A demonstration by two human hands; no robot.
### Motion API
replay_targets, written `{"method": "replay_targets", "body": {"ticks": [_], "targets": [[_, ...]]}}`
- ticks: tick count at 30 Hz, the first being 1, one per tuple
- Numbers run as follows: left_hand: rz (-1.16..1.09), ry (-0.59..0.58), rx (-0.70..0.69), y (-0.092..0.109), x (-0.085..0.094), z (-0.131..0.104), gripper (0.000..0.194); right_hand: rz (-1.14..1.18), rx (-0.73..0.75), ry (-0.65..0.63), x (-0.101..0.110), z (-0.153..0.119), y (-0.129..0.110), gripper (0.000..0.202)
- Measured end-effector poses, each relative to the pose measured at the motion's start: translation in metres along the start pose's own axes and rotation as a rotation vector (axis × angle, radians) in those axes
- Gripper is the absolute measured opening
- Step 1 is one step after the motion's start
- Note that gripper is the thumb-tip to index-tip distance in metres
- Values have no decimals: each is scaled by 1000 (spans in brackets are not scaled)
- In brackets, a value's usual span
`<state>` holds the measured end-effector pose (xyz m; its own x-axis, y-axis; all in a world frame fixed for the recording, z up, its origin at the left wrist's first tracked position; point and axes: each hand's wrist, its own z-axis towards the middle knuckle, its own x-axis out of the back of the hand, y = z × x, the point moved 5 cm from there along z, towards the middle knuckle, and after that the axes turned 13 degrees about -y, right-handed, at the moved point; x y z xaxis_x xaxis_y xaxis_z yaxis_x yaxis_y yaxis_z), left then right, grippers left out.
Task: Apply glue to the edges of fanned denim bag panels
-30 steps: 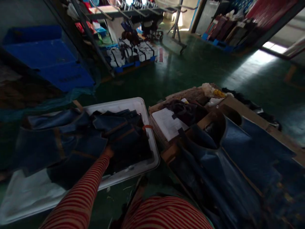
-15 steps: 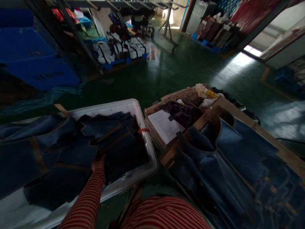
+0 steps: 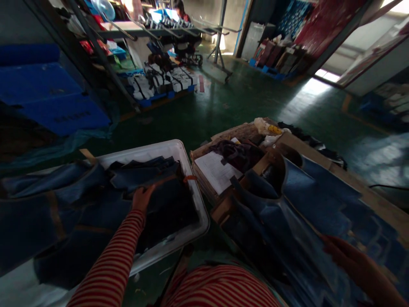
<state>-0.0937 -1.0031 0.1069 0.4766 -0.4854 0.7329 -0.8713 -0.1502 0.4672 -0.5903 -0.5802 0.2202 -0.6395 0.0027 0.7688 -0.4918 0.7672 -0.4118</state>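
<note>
My left hand [image 3: 142,198] rests on the dark blue fabric pieces [image 3: 166,196] in the white bin [image 3: 204,213]. Its fingers point up and right across a tan strip; whether they pinch the cloth is hard to tell. At the lower right, my right hand [image 3: 343,256] lies over the blue fabric pieces [image 3: 306,192] stacked on the cardboard. Its fingers look extended toward the left, blurred and in shadow. Printed papers [image 3: 217,168] and a dark purple cloth bundle [image 3: 238,153] sit between the bin and the blue stack.
Blue crates [image 3: 54,94] stand at the left. Behind the bin are a metal rack [image 3: 220,42] and white strapped bundles [image 3: 182,79] on a blue pallet. A person [image 3: 181,10] is at a far table. Green floor [image 3: 243,98] lies between.
My left hand has moved up and slightly right over the fabric in the bin. My right hand has come into view over the blue stack. The view has tilted up slightly.
</note>
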Motion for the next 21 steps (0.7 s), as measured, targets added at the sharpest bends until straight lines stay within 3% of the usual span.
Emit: {"method": "replay_targets", "body": {"ticks": [1, 3, 6, 8, 10, 11, 13, 16, 18, 21], "targets": [[9, 13, -94, 26, 6, -6, 39, 98, 20, -81, -6, 2, -22, 38], [63, 4, -370, 85, 9, -29, 30, 142, 120, -106, -12, 0, -83, 44], [265, -106, -994, 176, -16, -101, 20, 183, 376, -190, -30, -10, -184, 52], [325, -215, -1202, 209, -44, -147, 13, 143, 515, -208, -47, -15, -235, 62], [332, -306, -1293, 223, -74, -180, 12, 41, 591, -171, -64, -10, -264, 74], [335, -342, -1304, 223, -89, -190, 14, -12, 563, -158, -72, -3, -267, 69], [341, -372, -1264, 209, -116, -198, 15, -78, 411, -129, -84, 18, -257, 39], [319, -316, -1108, 162, -141, -191, 35, 3, 250, -138, -89, 44, -225, 32], [297, -257, -950, 124, -144, -183, 45, 124, 249, -134, -87, 50, -210, 30], [318, -243, -911, 85, -134, -188, 49, 263, 315, -129, -82, 47, -209, 29]]}}
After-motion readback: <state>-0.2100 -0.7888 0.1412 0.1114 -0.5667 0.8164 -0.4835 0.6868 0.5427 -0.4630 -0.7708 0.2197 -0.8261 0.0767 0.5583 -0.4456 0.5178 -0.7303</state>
